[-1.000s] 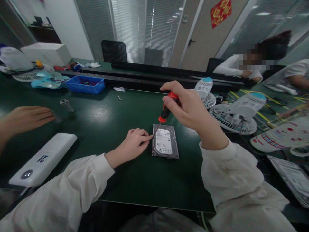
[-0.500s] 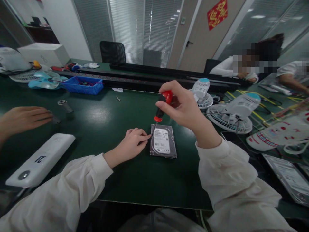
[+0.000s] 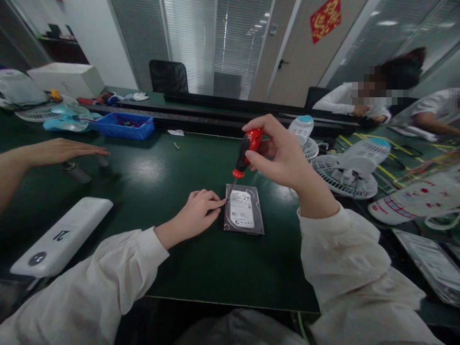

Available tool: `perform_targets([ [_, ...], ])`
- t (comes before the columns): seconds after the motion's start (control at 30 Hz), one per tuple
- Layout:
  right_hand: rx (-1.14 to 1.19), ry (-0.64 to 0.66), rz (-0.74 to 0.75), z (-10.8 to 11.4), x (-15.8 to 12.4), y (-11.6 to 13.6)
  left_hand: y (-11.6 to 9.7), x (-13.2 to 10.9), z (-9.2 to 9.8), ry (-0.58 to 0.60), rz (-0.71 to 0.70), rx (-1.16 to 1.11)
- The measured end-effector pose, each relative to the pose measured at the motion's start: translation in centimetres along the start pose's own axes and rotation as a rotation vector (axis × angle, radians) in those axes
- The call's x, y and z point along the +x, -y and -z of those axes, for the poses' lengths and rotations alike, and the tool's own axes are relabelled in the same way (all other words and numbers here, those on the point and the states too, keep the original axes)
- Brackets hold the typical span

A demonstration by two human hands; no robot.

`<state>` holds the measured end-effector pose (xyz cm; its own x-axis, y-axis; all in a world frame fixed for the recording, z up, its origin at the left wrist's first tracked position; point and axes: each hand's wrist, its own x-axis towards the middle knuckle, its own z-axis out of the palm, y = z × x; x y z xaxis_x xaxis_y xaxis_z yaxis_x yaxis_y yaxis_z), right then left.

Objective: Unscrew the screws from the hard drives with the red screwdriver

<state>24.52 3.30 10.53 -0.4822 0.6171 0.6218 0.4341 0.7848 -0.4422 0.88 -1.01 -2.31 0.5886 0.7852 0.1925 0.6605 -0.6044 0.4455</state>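
**Screwdriver [image 3: 244, 158] set to a hard drive [image 3: 244, 211], with clutter to either side**

Counting from the drive, a second metal-framed drive [image 3: 427, 263] lies nearest the wearer at four o'clock, and a white slab marked 21 [image 3: 72, 235] between eight and nine. The hard drive lies flat, label up, on the green table [image 3: 215, 273]. At nine o'clock the left hand [image 3: 197, 211] is partly curled, index finger reaching the drive's edge beside the screwdriver's tip; whether it pinches anything cannot be told. At one o'clock the right hand [image 3: 283, 158] is wrapped around the handle, covering part of it.

Between nine and ten o'clock another person's hand [image 3: 61, 151] hangs over two metallic cylinders [image 3: 76, 172], partly hiding them. A patterned white object [image 3: 417, 203] sits at three, and a white fan [image 3: 347, 177] between two and three. Farther out, a small screw-like piece [image 3: 177, 145] lies between ten and eleven, and a blue tray [image 3: 125, 134] stands at ten. Beyond a black rail [image 3: 223, 125], a chair [image 3: 168, 76] is at eleven and a seated person [image 3: 338, 98] at one.
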Motion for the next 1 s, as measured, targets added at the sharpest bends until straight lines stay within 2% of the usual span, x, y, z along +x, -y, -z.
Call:
perform_targets([
  [0.53, 0.029, -0.010, 0.037, -0.13, 0.09, 0.22, 0.33, -0.07, -0.18, -0.009, 0.003, -0.008],
  [1.0, 0.027, -0.046, -0.001, -0.40, 0.17, -0.03, 0.45, -0.06, -0.42, -0.055, -0.022, -0.020],
])
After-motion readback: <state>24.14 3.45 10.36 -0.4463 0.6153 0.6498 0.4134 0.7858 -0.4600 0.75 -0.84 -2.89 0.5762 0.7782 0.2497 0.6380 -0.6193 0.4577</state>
